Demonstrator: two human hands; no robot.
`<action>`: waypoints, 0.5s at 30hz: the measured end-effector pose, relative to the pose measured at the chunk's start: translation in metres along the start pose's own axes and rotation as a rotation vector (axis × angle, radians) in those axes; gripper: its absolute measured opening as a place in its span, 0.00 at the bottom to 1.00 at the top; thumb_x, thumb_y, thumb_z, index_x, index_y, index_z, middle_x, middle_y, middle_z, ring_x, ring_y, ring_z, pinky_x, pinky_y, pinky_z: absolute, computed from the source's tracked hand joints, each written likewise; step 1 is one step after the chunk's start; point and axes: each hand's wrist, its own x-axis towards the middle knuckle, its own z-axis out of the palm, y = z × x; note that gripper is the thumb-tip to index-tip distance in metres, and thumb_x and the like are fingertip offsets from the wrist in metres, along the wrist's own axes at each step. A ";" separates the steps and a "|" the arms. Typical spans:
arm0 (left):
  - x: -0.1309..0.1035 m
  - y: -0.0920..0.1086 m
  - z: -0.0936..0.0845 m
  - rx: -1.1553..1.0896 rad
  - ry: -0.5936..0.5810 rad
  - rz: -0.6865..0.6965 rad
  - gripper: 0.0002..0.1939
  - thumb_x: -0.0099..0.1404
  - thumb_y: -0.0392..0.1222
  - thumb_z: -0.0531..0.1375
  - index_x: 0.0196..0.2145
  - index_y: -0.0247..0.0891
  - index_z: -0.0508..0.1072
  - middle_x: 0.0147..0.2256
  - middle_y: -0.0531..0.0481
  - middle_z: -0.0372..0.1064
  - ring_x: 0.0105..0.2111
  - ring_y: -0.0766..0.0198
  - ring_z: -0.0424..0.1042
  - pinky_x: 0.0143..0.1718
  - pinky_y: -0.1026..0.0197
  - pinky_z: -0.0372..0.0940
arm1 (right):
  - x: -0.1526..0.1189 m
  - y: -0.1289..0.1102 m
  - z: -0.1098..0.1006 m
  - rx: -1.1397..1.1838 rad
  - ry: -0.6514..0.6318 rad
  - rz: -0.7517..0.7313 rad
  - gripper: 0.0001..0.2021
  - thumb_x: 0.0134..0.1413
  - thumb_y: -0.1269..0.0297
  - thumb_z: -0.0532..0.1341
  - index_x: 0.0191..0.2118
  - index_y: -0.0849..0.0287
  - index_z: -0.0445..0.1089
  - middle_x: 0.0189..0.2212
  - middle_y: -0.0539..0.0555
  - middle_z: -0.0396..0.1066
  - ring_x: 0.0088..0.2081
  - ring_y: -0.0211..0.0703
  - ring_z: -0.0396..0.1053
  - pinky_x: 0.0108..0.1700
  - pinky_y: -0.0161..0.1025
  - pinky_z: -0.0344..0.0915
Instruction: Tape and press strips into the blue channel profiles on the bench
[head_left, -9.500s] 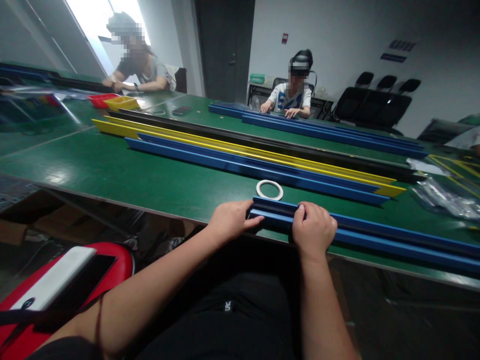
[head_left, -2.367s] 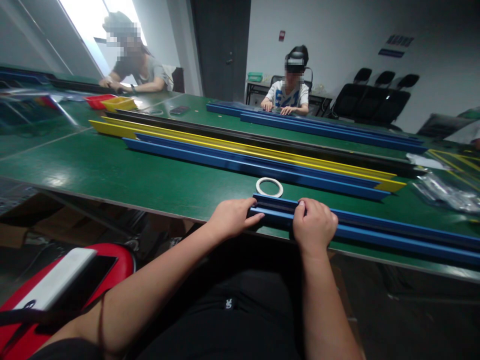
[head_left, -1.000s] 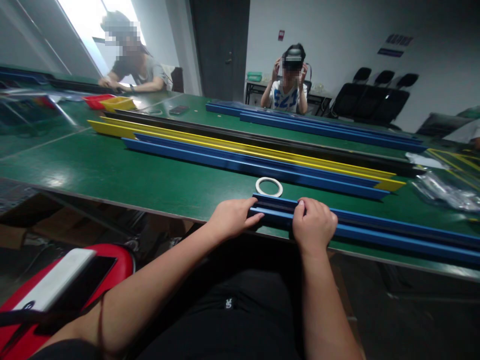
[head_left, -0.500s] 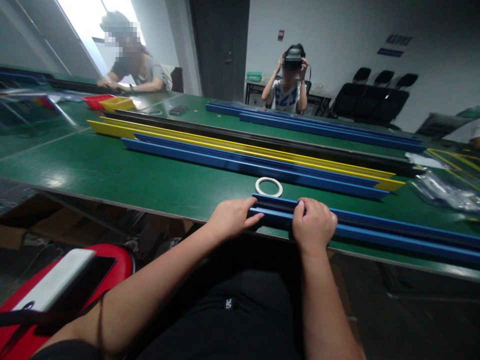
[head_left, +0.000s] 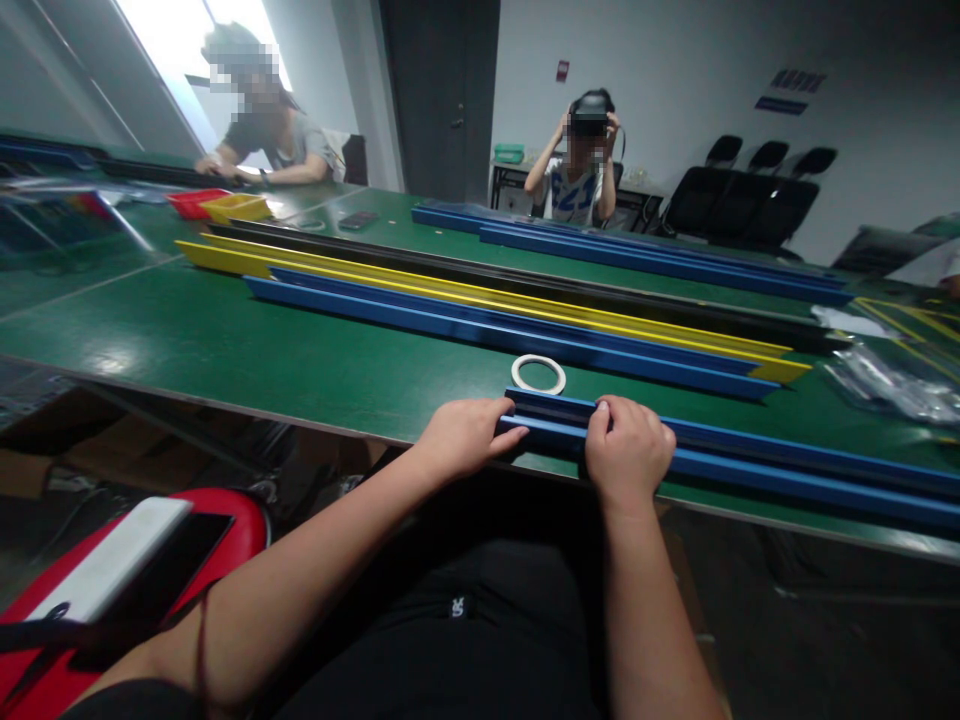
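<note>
A long blue channel rail (head_left: 780,469) lies along the front edge of the green table, running off the right side of the view. At its left end my left hand (head_left: 466,436) grips it, thumb on the near side and fingers at the far side. My right hand (head_left: 628,446) is wrapped round the same rail a little further right, knuckles up. Just behind the rail's left end, a white tape ring (head_left: 538,374) lies flat on the table.
Behind lie another blue rail (head_left: 450,325), a yellow rail (head_left: 480,292) and a black rail (head_left: 360,247). More blue rails (head_left: 600,250) are further back. Two people sit across the green table (head_left: 150,330). A red stool (head_left: 251,520) holding phones stands lower left.
The person across the table has shifted their head and headset slightly. Both my hands and the rail look unmoved.
</note>
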 end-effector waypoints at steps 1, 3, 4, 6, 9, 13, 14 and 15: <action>0.000 0.000 0.000 -0.003 0.002 -0.003 0.26 0.71 0.61 0.47 0.54 0.43 0.68 0.46 0.46 0.76 0.43 0.55 0.76 0.41 0.57 0.67 | 0.000 0.000 0.000 0.000 0.001 0.000 0.14 0.65 0.61 0.51 0.40 0.57 0.73 0.39 0.54 0.76 0.43 0.47 0.67 0.45 0.44 0.50; 0.000 0.000 0.000 -0.009 0.008 -0.006 0.26 0.71 0.61 0.47 0.57 0.44 0.67 0.47 0.46 0.76 0.44 0.55 0.76 0.41 0.56 0.67 | 0.000 0.000 0.000 0.001 0.001 -0.001 0.14 0.65 0.61 0.51 0.40 0.57 0.73 0.40 0.55 0.76 0.43 0.47 0.67 0.45 0.44 0.50; -0.001 0.001 0.000 -0.010 0.011 -0.007 0.27 0.71 0.61 0.47 0.58 0.44 0.66 0.48 0.45 0.76 0.44 0.55 0.76 0.42 0.56 0.67 | 0.000 0.000 0.000 0.001 0.001 0.000 0.14 0.65 0.61 0.51 0.40 0.57 0.73 0.40 0.54 0.76 0.43 0.47 0.67 0.45 0.44 0.50; -0.001 0.001 0.000 -0.012 0.009 -0.004 0.28 0.71 0.61 0.47 0.59 0.43 0.65 0.49 0.45 0.75 0.46 0.55 0.76 0.43 0.56 0.67 | 0.000 0.000 0.000 0.000 -0.002 0.002 0.14 0.65 0.61 0.50 0.40 0.57 0.73 0.39 0.54 0.76 0.43 0.47 0.67 0.45 0.43 0.50; 0.000 0.000 -0.001 -0.013 0.000 -0.006 0.28 0.71 0.62 0.46 0.58 0.43 0.66 0.50 0.45 0.75 0.46 0.54 0.76 0.44 0.56 0.67 | 0.000 -0.001 0.000 0.006 -0.002 0.001 0.14 0.65 0.61 0.50 0.40 0.57 0.73 0.39 0.55 0.76 0.43 0.47 0.67 0.45 0.43 0.49; 0.000 0.000 -0.002 -0.020 -0.008 -0.012 0.28 0.70 0.62 0.47 0.58 0.44 0.66 0.50 0.46 0.75 0.47 0.54 0.75 0.45 0.56 0.67 | 0.000 -0.002 -0.001 0.014 0.000 0.004 0.14 0.65 0.61 0.50 0.40 0.57 0.73 0.39 0.55 0.76 0.43 0.47 0.66 0.45 0.43 0.49; 0.000 0.000 -0.002 -0.021 -0.011 -0.013 0.28 0.70 0.62 0.47 0.58 0.44 0.66 0.50 0.46 0.75 0.47 0.54 0.75 0.45 0.56 0.67 | 0.000 -0.002 -0.001 0.015 -0.001 0.004 0.14 0.64 0.61 0.50 0.39 0.57 0.73 0.39 0.55 0.76 0.43 0.47 0.66 0.45 0.43 0.49; 0.000 0.000 -0.002 -0.023 -0.013 -0.014 0.28 0.70 0.62 0.47 0.58 0.44 0.67 0.50 0.46 0.75 0.47 0.54 0.75 0.45 0.57 0.67 | 0.000 -0.001 -0.001 0.015 -0.002 0.005 0.14 0.64 0.61 0.50 0.39 0.57 0.73 0.39 0.55 0.76 0.42 0.47 0.66 0.45 0.43 0.49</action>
